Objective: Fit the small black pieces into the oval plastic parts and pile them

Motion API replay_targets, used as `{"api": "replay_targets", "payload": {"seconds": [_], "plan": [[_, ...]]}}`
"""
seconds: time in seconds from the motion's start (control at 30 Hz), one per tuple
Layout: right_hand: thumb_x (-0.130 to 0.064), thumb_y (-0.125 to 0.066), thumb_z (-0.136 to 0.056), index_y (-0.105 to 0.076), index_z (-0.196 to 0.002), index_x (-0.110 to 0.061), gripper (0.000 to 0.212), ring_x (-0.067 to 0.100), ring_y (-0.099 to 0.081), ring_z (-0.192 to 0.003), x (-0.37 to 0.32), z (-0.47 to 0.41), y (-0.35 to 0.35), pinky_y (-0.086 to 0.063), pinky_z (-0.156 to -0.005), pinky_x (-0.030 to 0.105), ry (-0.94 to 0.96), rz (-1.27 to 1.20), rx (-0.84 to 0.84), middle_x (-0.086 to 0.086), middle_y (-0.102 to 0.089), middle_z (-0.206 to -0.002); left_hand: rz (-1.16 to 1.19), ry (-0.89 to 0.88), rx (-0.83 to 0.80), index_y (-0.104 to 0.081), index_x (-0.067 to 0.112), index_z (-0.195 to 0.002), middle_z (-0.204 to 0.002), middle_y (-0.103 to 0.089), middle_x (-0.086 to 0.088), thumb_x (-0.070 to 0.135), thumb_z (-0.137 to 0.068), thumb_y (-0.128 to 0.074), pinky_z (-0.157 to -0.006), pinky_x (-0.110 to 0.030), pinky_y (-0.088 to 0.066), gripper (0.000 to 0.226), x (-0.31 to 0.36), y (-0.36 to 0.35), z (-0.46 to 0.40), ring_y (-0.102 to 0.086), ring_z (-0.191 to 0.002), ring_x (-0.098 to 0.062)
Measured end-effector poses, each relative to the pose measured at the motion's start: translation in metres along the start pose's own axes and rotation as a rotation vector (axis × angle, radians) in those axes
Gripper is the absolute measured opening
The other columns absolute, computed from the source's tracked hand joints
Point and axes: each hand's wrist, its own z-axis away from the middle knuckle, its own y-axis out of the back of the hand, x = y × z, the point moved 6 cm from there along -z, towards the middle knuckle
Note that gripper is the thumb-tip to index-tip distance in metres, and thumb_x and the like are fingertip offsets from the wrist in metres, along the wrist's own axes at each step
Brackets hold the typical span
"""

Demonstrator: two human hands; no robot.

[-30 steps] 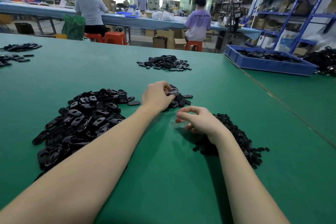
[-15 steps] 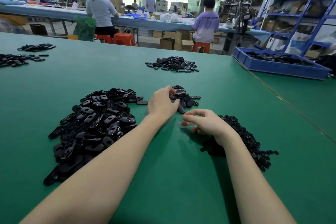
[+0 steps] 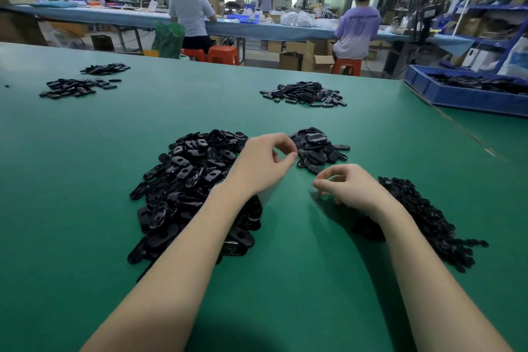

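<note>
Hovering between supplies, the left hand (image 3: 261, 164) hangs above the counter (image 3: 85, 180) with thumb and forefinger curled toward each other, tips nearly meeting and nothing visible between them; the right hand (image 3: 350, 184) rests just before the heap of small black pieces (image 3: 428, 217), its fingers (image 3: 320, 184) loosely bent with the tips at the green surface, and whether they pinch a tiny piece cannot be told from the single head view. Judging by this, the work sits between cycles: a finished part seems set on the small pile of fitted ovals (image 3: 317, 148) just beyond the left hand, and the next move calls for taking a fresh oval from the large heap of oval plastic parts (image 3: 188, 180) under the left forearm, picking one small piece from the right-hand heap, and pressing it into the oval's opening. Green matting covers the broad counter, with further dark piles (image 3: 304, 94) farther off and two at the far left (image 3: 77, 87). A blue tray (image 3: 463, 97) of parts sits at the right edge. Beyond, people sit on orange stools (image 3: 223, 54) at a long blue bench, with cardboard boxes (image 3: 314, 58) and blue shelving (image 3: 491, 8) behind.
</note>
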Motion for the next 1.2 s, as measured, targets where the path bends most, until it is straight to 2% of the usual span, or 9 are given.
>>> {"api": "replay_targets", "payload": {"seconds": [0.13,0.2,0.3,0.37,0.47,0.63,0.8,1.1,1.2], "plan": [[-0.038,-0.069,-0.09,-0.073,-0.088,-0.03,0.009,-0.001,-0.054,-0.057,-0.022,0.001,-0.017,-0.047,-0.07,0.027,0.123,0.123,0.013,-0.014,-0.076,-0.074,-0.048,0.049,-0.02,-0.073,0.025,-0.093,-0.083,-0.07,0.017,0.024,-0.093,-0.064,-0.065,-0.002,-0.038,0.009,-0.013,0.038,-0.008,-0.059,-0.065,0.004],[-0.039,-0.068,-0.09,-0.072,-0.087,-0.032,0.009,0.001,-0.058,-0.063,-0.031,0.002,-0.028,-0.05,-0.073,0.029,0.162,0.177,0.003,-0.014,-0.075,-0.075,-0.126,0.098,-0.084,-0.074,0.025,-0.096,-0.086,-0.069,0.014,0.02,-0.093,-0.062,-0.063,0.0,-0.036,0.013,-0.024,0.051,-0.008,-0.057,-0.068,0.006],[-0.043,-0.067,-0.09,-0.071,-0.087,-0.034,0.01,0.006,-0.065,-0.079,-0.036,0.003,-0.043,-0.051,-0.077,0.029,0.191,0.253,-0.016,-0.012,-0.073,-0.081,-0.24,0.183,-0.216,-0.073,0.028,-0.097,-0.088,-0.068,0.015,0.018,-0.09,-0.063,-0.063,-0.004,-0.037,0.016,-0.042,0.059,-0.005,-0.061,-0.078,0.001],[-0.046,-0.067,-0.09,-0.071,-0.086,-0.036,0.011,0.001,-0.063,-0.081,-0.036,0.002,-0.047,-0.048,-0.074,0.027,0.189,0.306,-0.02,-0.018,-0.068,-0.083,-0.307,0.229,-0.326,-0.072,0.031,-0.096,-0.09,-0.068,0.018,0.024,-0.086,-0.071,-0.064,-0.006,-0.038,0.013,-0.05,0.059,-0.002,-0.062,-0.083,0.002],[-0.046,-0.069,-0.089,-0.07,-0.086,-0.037,0.01,0.002,-0.063,-0.083,-0.035,0.0,-0.047,-0.049,-0.078,0.027,0.181,0.309,-0.025,-0.019,-0.068,-0.083,-0.346,0.277,-0.434,-0.073,0.029,-0.098,-0.097,-0.07,0.014,0.033,-0.078,-0.082,-0.07,-0.015,-0.041,0.022,-0.058,0.053,0.003,-0.063,-0.09,-0.004],[-0.046,-0.069,-0.089,-0.071,-0.087,-0.036,0.011,0.002,-0.063,-0.084,-0.035,0.001,-0.046,-0.05,-0.079,0.027,0.175,0.308,-0.033,-0.018,-0.069,-0.084,-0.322,0.304,-0.442,-0.075,0.026,-0.094,-0.091,-0.071,0.007,0.018,-0.079,-0.082,-0.064,-0.014,-0.042,0.019,-0.061,0.045,0.005,-0.061,-0.075,-0.005],[-0.045,-0.07,-0.089,-0.072,-0.088,-0.035,0.011,0.002,-0.063,-0.083,-0.035,0.001,-0.046,-0.05,-0.08,0.028,0.168,0.289,-0.038,-0.018,-0.069,-0.082,-0.328,0.333,-0.425,-0.073,0.026,-0.094,-0.086,-0.069,0.01,0.017,-0.08,-0.081,-0.058,-0.016,-0.039,0.019,-0.063,0.049,0.006,-0.059,-0.067,-0.003],[-0.042,-0.07,-0.088,-0.073,-0.087,-0.033,0.01,0.003,-0.063,-0.082,-0.036,0.003,-0.045,-0.051,-0.082,0.029,0.172,0.257,-0.059,-0.017,-0.07,-0.08,-0.344,0.314,-0.441,-0.072,0.03,-0.092,-0.088,-0.064,0.012,0.018,-0.082,-0.079,-0.062,-0.015,-0.04,0.017,-0.063,0.046,0.005,-0.059,-0.077,-0.004],[-0.04,-0.07,-0.09,-0.073,-0.088,-0.031,0.01,0.005,-0.064,-0.08,-0.035,0.004,-0.042,-0.051,-0.078,0.026,0.173,0.215,-0.077,-0.013,-0.073,-0.083,-0.306,0.286,-0.412,-0.068,0.032,-0.088,-0.089,-0.066,0.012,0.015,-0.082,-0.078,-0.065,-0.016,-0.043,0.021,-0.056,0.046,0.003,-0.061,-0.079,-0.005]]}}
